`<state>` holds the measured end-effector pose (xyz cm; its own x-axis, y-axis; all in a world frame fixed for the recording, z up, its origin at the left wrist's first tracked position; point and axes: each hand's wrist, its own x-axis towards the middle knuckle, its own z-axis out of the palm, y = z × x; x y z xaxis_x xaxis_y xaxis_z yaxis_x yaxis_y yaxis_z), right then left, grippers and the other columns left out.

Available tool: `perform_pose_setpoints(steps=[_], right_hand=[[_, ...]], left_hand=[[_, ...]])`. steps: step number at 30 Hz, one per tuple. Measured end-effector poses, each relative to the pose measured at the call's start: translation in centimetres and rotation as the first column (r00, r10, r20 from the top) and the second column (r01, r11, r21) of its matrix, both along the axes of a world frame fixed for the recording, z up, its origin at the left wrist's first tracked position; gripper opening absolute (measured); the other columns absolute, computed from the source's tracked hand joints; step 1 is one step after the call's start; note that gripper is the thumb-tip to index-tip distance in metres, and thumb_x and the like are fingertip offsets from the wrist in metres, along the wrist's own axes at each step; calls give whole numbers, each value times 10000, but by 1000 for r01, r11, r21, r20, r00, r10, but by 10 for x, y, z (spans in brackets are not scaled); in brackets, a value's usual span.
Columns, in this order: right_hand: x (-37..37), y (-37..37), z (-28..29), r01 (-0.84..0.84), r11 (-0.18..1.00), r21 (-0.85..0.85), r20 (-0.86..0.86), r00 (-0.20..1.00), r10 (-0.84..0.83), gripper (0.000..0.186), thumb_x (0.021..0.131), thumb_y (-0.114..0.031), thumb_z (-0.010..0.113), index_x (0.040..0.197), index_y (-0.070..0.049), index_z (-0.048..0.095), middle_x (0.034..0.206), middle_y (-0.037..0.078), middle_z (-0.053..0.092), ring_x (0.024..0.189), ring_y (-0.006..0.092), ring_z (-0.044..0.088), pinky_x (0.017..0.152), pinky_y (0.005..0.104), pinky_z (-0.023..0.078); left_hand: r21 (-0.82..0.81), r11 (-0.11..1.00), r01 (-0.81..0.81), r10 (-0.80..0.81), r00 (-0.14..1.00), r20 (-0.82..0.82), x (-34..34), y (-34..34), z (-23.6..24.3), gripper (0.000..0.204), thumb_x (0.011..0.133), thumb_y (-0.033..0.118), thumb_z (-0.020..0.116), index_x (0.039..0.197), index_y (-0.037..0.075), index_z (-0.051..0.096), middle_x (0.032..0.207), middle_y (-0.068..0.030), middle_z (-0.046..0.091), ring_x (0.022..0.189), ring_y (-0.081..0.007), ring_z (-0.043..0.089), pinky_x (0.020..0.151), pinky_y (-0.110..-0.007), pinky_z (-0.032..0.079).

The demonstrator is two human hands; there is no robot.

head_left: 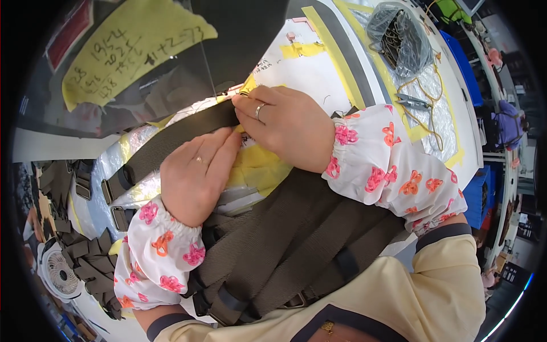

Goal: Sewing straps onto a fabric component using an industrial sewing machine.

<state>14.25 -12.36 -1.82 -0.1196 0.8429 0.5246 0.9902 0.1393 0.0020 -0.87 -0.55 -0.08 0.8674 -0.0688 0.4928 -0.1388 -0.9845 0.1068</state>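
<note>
A dark olive webbing strap (182, 137) runs slantwise under the front of a dark grey machine (239, 28). My left hand (196, 176) presses its joined fingers onto the strap's near edge. Just to the right, my right hand (285, 122) pinches the strap's end between thumb and fingers, close against the machine; the exact fingertip contact is partly hidden. Metal buckles (119, 218) hang beside the strap's left part. More dark webbing straps (296, 228) lie heaped across my lap, below both hands. Yellow tape (256, 168) covers the surface between my hands.
Thread snips (413, 102) and a yellow cord (431, 119) lie at the right, below a clear bag (397, 40) of dark cords. A white fan (60, 271) stands at the left beside heaped straps (94, 256). A person in purple (510, 125) is at the far right.
</note>
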Motion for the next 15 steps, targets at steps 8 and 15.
perform_pose_setpoints(steps=[8,15], right_hand=[[-2,-4,2,69,997,-37,6,998,-69,261,639,-85,599,895,-36,620,1049,30,565,923,172,516,744,284,425],[4,-3,5,44,998,-42,-60,997,-47,281,629,-72,584,907,-56,620,1043,19,579,935,177,521,788,306,409]], left_hand=[[58,998,15,-13,999,-37,11,21,-2,268,673,75,596,936,48,642,1034,-49,618,869,-208,580,748,-317,477],[42,997,-72,74,996,-55,7,14,-4,293,699,80,588,989,71,629,1026,-39,615,881,-202,567,769,-327,449]])
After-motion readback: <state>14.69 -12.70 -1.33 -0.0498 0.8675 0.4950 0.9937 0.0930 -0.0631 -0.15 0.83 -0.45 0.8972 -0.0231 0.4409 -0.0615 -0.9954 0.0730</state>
